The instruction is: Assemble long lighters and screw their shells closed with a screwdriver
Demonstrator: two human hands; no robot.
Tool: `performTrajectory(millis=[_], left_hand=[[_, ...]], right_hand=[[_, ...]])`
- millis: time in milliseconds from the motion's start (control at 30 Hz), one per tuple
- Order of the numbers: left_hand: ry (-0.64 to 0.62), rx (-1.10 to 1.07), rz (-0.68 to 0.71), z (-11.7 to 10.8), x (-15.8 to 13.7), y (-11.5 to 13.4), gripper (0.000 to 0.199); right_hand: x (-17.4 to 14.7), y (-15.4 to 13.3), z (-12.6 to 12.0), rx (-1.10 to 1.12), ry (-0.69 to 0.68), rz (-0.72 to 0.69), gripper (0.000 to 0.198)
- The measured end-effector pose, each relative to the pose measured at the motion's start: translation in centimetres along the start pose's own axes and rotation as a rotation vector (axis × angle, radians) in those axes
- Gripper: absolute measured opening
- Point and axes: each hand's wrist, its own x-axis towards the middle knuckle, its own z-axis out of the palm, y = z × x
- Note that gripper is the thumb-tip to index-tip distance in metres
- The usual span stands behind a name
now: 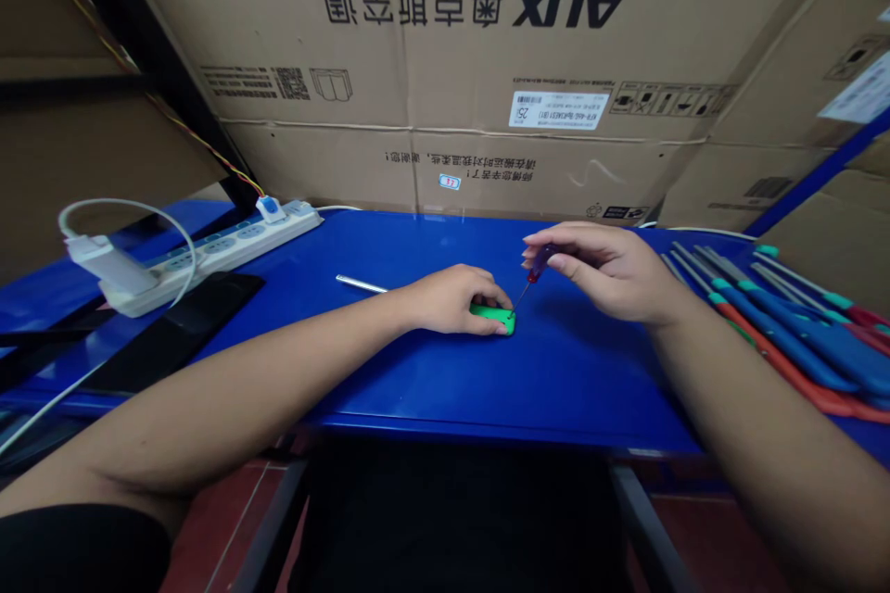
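Observation:
My left hand [455,296] lies on the blue table, its fingers closed around a green handle [502,319] whose right end shows. A thin metal rod [362,283] sticks out to the left beyond that wrist; the hand hides whether it joins the handle. Between the fingers and thumb of my right hand [602,269] is a small screwdriver [539,267] with a dark purple and red grip. It is tilted, its shaft running down and left to the end of the green handle, where the tip appears to touch.
Several long tools with blue, red and orange handles [799,338] lie at the right. A white power strip [229,255] with a plugged-in charger [111,264] and a black flat object [173,334] are at the left. A large cardboard box [445,65] stands behind the blue table [431,380].

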Motion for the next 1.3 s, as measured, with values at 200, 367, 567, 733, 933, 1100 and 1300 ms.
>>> performTrajectory(millis=[200,367,567,733,933,1100,1300], left_hand=[[0.006,-0.002,-0.049,0.1,0.3,0.5,0.023],[0.077,-0.030,-0.118,0.9,0.8,0.7,0.029],[0.125,-0.104,-0.040,1.5,1.0,1.1,0.032],[0.107,-0.260,-0.042,1.8,1.3,0.9,0.031],[0.083,-0.304,-0.065,1.8,1.5,0.5,0.029],[0.081,-0.247,-0.060,1.6,1.5,0.6,0.027],[0.039,-0.247,-0.075,1.5,1.6,0.2,0.027]], right_hand=[[0.3,-1.6,0.3,-0.225,-0.097,-0.061,0.031],[0.6,-2.9,0.9,-0.407,-0.103,-0.067,0.035],[1.3,-2.4,1.9,-0.647,0.106,0.072,0.034],[1.8,-1.8,2.7,-0.791,0.142,0.109,0.052],[1.2,-1.0,1.9,-0.152,-0.038,0.008,0.040],[1.4,-0.2,2.5,-0.167,0.216,0.156,0.026],[1.3,0.0,1.6,-0.170,0.107,-0.004,0.037]])
